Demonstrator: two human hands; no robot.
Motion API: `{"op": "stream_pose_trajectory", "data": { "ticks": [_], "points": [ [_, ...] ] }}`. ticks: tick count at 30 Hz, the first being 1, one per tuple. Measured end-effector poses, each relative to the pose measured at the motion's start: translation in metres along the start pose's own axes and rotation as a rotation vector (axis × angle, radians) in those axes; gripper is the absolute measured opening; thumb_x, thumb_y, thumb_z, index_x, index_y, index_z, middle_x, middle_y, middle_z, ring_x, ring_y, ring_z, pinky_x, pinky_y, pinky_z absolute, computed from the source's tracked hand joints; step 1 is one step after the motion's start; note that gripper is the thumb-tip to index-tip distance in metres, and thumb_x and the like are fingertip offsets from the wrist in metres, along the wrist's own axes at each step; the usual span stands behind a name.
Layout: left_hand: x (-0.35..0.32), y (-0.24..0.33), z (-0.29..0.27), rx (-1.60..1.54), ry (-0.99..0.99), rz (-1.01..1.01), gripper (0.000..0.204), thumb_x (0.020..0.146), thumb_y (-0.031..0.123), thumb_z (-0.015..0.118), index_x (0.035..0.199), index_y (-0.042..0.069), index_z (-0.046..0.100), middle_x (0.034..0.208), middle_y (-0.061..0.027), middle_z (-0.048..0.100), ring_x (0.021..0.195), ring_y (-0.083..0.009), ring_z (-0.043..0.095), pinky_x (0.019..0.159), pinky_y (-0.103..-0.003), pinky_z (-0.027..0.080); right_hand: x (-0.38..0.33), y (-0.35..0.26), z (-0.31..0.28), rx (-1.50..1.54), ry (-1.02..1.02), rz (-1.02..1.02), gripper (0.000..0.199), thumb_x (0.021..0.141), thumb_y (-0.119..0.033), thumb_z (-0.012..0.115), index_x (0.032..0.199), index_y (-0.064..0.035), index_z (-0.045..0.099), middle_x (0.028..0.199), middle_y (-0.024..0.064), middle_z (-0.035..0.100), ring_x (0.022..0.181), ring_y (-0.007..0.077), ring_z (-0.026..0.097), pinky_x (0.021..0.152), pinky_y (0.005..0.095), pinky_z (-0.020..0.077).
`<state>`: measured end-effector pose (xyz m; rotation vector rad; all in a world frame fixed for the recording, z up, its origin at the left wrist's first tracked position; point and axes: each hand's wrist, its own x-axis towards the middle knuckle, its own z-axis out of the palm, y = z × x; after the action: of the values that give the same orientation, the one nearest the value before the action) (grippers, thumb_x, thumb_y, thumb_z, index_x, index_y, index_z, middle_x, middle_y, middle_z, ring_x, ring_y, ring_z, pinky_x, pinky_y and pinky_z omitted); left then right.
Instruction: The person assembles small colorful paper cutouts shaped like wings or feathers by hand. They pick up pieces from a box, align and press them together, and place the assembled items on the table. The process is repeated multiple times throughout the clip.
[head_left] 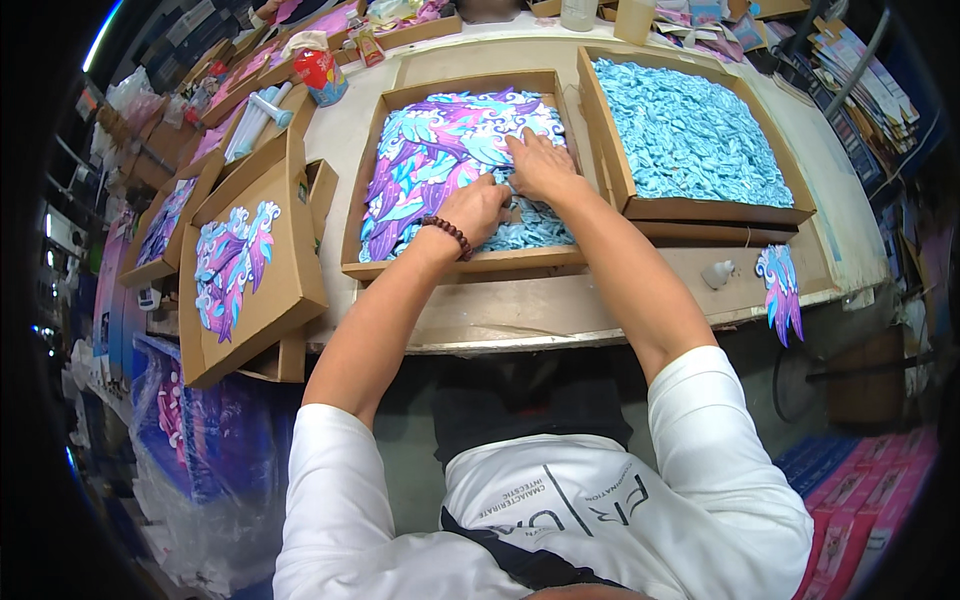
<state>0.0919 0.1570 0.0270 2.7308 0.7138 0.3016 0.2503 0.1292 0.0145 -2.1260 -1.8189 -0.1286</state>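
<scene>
Both my hands are inside the middle cardboard tray (349, 240), low over its contents. Purple, pink and blue wing-shaped pieces (420, 150) fill the tray's far and left part. Small shiny turquoise pieces (530, 232) lie at its near side. My left hand (477, 210), below a beaded bracelet (450, 232), has its fingers curled down among the pieces; what they grip is hidden. To its right, my right hand (541, 167) rests with fingers apart on the wing-shaped pieces. Its fingertips touch them and the thumb side is near my left fingers.
Turquoise pieces fill another cardboard tray (597, 130) on the right. A small white bottle (717, 274) and one wing-shaped piece (780, 292) lie near the table's front right edge. At left, a tilted cardboard box (268, 300) carries more pieces. A red container (320, 77) stands behind.
</scene>
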Motion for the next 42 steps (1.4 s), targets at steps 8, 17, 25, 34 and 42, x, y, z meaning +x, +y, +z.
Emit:
{"op": "stream_pose_trajectory", "data": {
  "ticks": [8, 17, 25, 34, 42],
  "points": [
    [-0.018, -0.004, 0.0, -0.291, 0.259, -0.001, 0.013, 0.083, 0.008, 0.067, 0.094, 0.0, 0.067, 0.086, -0.0162, 0.065, 0.079, -0.0324, 0.063, 0.071, -0.041, 0.05, 0.002, 0.003, -0.005, -0.001, -0.136, -0.161, 0.019, 0.086, -0.012, 0.055, 0.097, -0.0035, 0.068, 0.09, 0.0213, 0.069, 0.088, 0.0373, 0.067, 0.077, 0.0483, 0.0516],
    [-0.044, -0.004, -0.026, -1.5, 0.323, -0.484, 0.022, 0.093, 0.005, 0.059, 0.111, -0.007, 0.061, 0.091, -0.0105, 0.065, 0.075, -0.0184, 0.068, 0.058, -0.025, 0.058, -0.006, -0.01, -0.023, 0.042, 0.04, -0.007, 0.017, 0.087, -0.014, 0.055, 0.095, -0.0054, 0.067, 0.088, 0.019, 0.069, 0.084, 0.0358, 0.068, 0.073, 0.0473, 0.0524],
    [-0.061, -0.014, -0.031, -1.452, 0.325, -0.48, 0.029, 0.096, 0.009, 0.058, 0.122, -0.004, 0.055, 0.102, -0.0113, 0.065, 0.069, -0.0125, 0.061, 0.054, -0.021, 0.052, -0.016, -0.017, -0.069, 0.512, 0.458, 0.044, 0.027, 0.087, -0.012, 0.058, 0.114, -0.0078, 0.06, 0.094, 0.0168, 0.07, 0.085, 0.0336, 0.068, 0.072, 0.0433, 0.0512],
    [-0.102, 0.014, -0.028, -1.767, 0.332, -0.439, 0.029, 0.097, 0.003, 0.051, 0.124, -0.008, 0.052, 0.102, -0.0122, 0.059, 0.084, -0.0208, 0.066, 0.074, -0.032, 0.061, -0.11, -0.024, -0.105, 1.472, 0.086, 0.267, 0.038, 0.089, -0.007, 0.064, 0.125, 0.0011, 0.055, 0.093, 0.0095, 0.066, 0.081, 0.0119, 0.063, 0.071, 0.0258, 0.0509],
    [-0.124, 0.033, -0.018, -1.579, 0.2, -0.412, 0.025, 0.095, 0.005, 0.058, 0.117, -0.007, 0.054, 0.1, -0.0175, 0.067, 0.071, -0.0156, 0.065, 0.055, -0.024, 0.056, -0.169, -0.03, -0.087, 1.372, -0.151, 0.109, 0.026, 0.088, -0.002, 0.065, 0.113, 0.0041, 0.061, 0.102, 0.0082, 0.066, 0.092, 0.0139, 0.063, 0.081, 0.0281, 0.0518]
  ]
}}
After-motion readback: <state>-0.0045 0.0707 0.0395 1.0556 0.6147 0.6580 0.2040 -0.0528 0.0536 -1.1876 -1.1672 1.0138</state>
